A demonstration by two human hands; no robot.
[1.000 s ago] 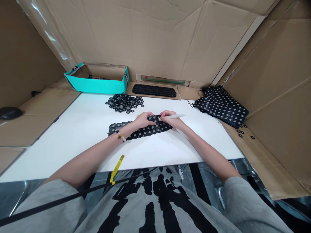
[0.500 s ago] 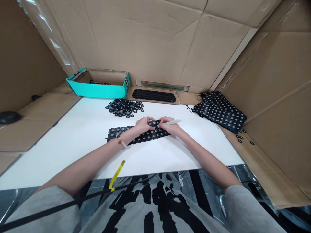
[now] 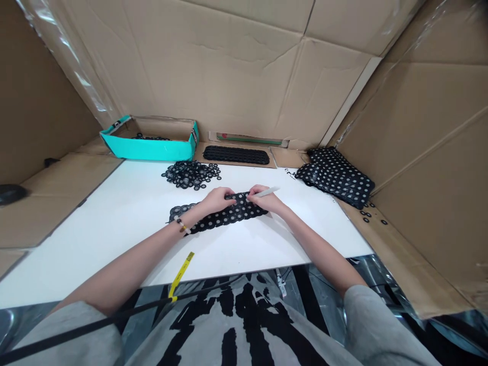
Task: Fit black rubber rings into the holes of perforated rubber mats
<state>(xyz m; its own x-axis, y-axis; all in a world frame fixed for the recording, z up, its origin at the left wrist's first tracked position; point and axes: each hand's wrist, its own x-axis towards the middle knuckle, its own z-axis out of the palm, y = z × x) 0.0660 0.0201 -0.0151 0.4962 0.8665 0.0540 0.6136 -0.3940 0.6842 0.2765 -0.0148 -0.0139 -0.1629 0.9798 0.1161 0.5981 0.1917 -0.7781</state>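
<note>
Cardboard walls (image 3: 213, 66), white worktable (image 3: 114, 213) and heaped black rings (image 3: 187, 174) suggest a workshop.

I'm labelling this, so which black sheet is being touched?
The front strip, touched by left hand and right hand; the bundle at right and pad behind lie untouched.

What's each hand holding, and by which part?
The left hand holds the dotted black mat by its far edge; the right hand holds a white pen-like tool near its mat-side end.
</note>
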